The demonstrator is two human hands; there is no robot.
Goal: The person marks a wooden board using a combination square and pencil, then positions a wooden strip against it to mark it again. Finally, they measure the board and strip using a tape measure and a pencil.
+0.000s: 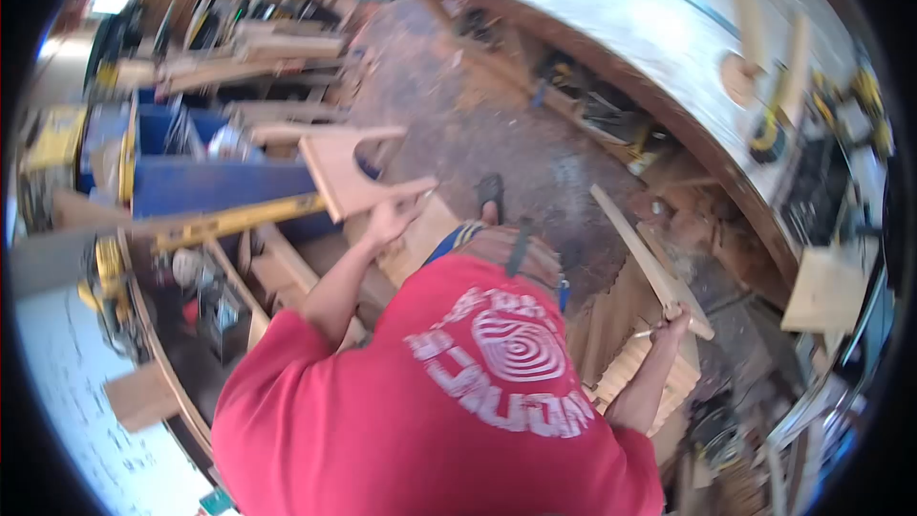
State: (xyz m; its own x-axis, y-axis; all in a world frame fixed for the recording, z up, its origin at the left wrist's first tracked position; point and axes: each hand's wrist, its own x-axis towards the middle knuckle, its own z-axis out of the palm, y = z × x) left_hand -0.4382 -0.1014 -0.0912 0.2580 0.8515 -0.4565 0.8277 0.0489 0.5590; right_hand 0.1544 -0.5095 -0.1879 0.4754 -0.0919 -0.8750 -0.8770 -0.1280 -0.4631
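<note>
My left hand [390, 222] is closed at the near edge of a pale wooden board [336, 172] with a rounded cutout. This board is held out to the left, overlapping the end of a yellow bar [239, 222] in this view. Low on the right, my right hand [674, 321] grips a long, narrow wooden strip [642, 253] close to its near end. A thin, light stick [643, 333] pokes out of the same hand, its kind too small to make out.
A blue bin [220, 186] stands left, with stacked lumber [258, 53] behind it. A yellow power tool [110, 272] lies nearer me. A long workbench [621, 0] with tools runs along the right. Corrugated wooden pieces [650, 377] lie below my right hand.
</note>
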